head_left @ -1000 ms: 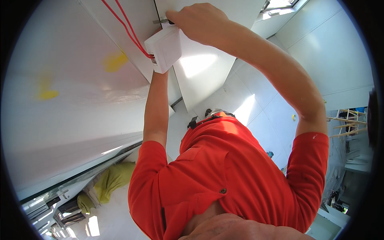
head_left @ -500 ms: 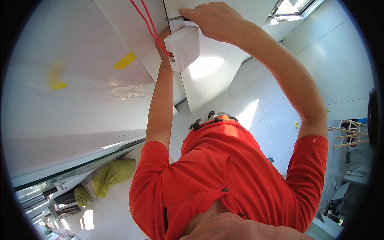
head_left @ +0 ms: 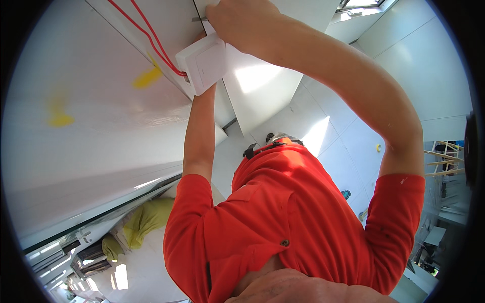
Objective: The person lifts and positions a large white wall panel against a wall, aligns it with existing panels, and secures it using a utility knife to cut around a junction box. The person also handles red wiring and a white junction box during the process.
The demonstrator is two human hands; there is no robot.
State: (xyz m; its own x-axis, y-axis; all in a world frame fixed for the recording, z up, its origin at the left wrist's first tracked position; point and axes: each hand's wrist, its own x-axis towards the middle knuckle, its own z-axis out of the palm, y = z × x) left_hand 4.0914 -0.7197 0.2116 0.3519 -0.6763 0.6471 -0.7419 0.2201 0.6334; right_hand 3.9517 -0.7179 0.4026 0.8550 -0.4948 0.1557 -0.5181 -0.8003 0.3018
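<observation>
My right hand is closed round a utility knife. Its grey blade sticks out past my fingers at the edge of a white panel. Just below this hand a white wall-switch plate with a back box hangs tilted, and two red wires run from its left side up to the top edge. My left forearm reaches up behind the switch. Only a sliver of my left hand shows there, and its fingers are hidden.
To the left a pale, glossy surface carries yellow marks. Below it lies an olive-green cloth. A window is at the upper right. Wooden strips stand at the far right, and a yellow ring lies on the tiled floor.
The switch, the red wires and my right hand have shifted left in view. My right hand now overlaps the switch's upper corner, and the knife's dark handle is hidden.
</observation>
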